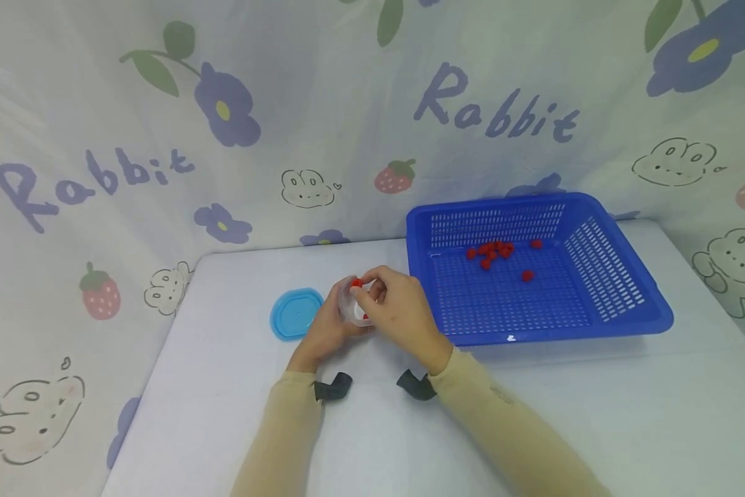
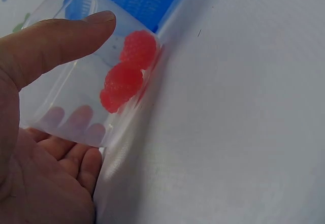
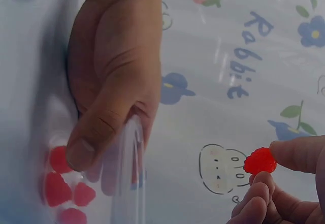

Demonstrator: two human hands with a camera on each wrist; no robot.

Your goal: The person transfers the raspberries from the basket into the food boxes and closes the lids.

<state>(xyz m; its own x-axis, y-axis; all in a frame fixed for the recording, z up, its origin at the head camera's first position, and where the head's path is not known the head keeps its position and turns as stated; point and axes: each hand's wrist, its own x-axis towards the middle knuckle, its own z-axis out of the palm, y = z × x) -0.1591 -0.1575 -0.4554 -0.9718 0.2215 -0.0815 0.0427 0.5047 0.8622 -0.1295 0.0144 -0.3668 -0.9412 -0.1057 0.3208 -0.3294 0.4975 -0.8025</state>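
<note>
Your right hand [image 1: 400,307] pinches one red berry [image 3: 260,161] between the thumb and the fingers. You hold that berry just above the open top of a see-through cup [image 2: 66,87]. Your left hand [image 1: 329,330] holds the cup, with the thumb on one side and the other fingers bent around the far side. I cannot tell if the bottom of the cup touches the table [image 1: 223,400]. Down inside the cup you have more red berries [image 3: 57,189], and four of them show in the right wrist view. They sit close together at the bottom.

Next to your left hand, on its left side, a light blue lid [image 1: 296,315] lies flat on the table. To the right of your hands is a big blue basket [image 1: 552,336] with lots of little holes. A bunch of loose berries [image 1: 492,255] sits in it near the back, and two more lie a bit to the right of the bunch. You wear long tan sleeves [image 1: 502,421]. Behind the table hangs a white cloth [image 1: 347,103] with flowers, strawberries, bunnies and the word "Rabbit".
</note>
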